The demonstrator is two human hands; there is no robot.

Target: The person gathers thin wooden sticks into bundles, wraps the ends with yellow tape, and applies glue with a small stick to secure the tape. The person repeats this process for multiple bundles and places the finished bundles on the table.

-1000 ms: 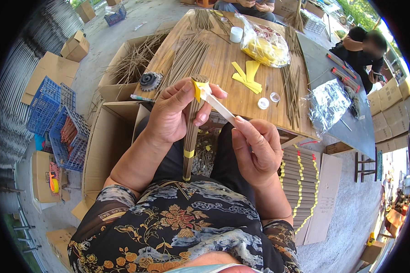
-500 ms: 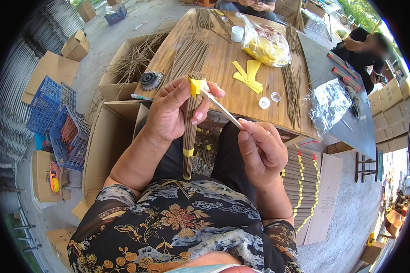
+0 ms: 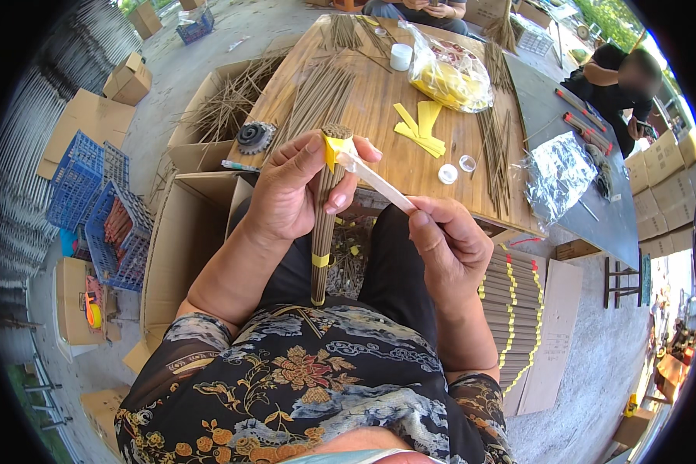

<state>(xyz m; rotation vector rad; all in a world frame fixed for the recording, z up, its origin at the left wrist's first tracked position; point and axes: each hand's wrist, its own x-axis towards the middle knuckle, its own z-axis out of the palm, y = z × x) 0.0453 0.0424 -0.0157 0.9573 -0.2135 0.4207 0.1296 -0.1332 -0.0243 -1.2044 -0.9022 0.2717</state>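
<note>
Closed round the upper part of a bundle of thin brown sticks (image 3: 322, 224), my left hand (image 3: 290, 185) holds it nearly upright over my lap. The sticks look like incense. A yellow paper band (image 3: 335, 151) wraps the bundle just under its top, and more yellow bands circle it lower down. Between thumb and fingers my right hand (image 3: 450, 246) pinches one end of a pale flat strip (image 3: 383, 185). The strip slants up to the left, and its other end meets the yellow band beside my left fingertips. Whether the strip is paper or wood I cannot tell.
On the wooden table (image 3: 379, 139) lie yellow paper strips (image 3: 421, 131), loose sticks (image 3: 317, 97), a small white pot (image 3: 448, 175) and a plastic bag (image 3: 450, 73). A cardboard box (image 3: 197, 232) stands at my left. Banded bundles (image 3: 510, 309) lie at right. Another person (image 3: 615, 81) sits far right.
My right hand has shifted slightly right and down. The pale strip has turned, showing more of its broad face. My left hand and the bundle have hardly moved.
</note>
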